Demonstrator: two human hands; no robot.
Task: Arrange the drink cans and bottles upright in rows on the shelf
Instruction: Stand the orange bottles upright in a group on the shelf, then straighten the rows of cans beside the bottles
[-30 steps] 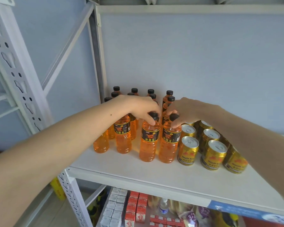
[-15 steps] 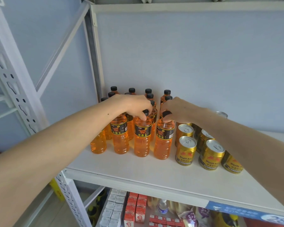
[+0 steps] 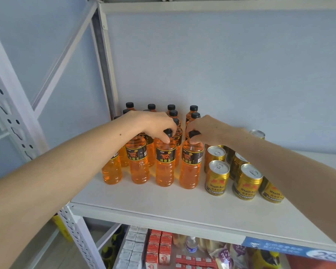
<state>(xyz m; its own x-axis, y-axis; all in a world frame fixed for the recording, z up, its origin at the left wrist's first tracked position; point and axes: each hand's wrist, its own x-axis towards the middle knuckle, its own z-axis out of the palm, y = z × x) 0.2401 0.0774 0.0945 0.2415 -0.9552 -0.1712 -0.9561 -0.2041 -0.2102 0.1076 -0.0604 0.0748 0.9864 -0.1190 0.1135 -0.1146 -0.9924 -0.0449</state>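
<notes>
Several orange drink bottles with black caps stand upright in rows at the back left of the white shelf (image 3: 163, 206). My left hand (image 3: 155, 124) grips the cap of one front-row bottle (image 3: 165, 167). My right hand (image 3: 206, 129) grips the cap of the bottle beside it (image 3: 190, 169), at the right end of the front row. Both bottles stand on the shelf. Several gold cans (image 3: 217, 177) stand upright to the right of the bottles, partly hidden by my right forearm.
A white metal upright (image 3: 105, 74) and a diagonal brace frame the shelf's left side. The blue-grey back wall is close behind the bottles. Below the shelf lie red and white boxes (image 3: 157, 249), a small bottle and snack bags. A blue label strip (image 3: 291, 249) marks the front edge.
Both hands, each holding a bottle by its cap, have moved the two front bottles back toward the rows and a little left. The gap to the bottles behind has closed.
</notes>
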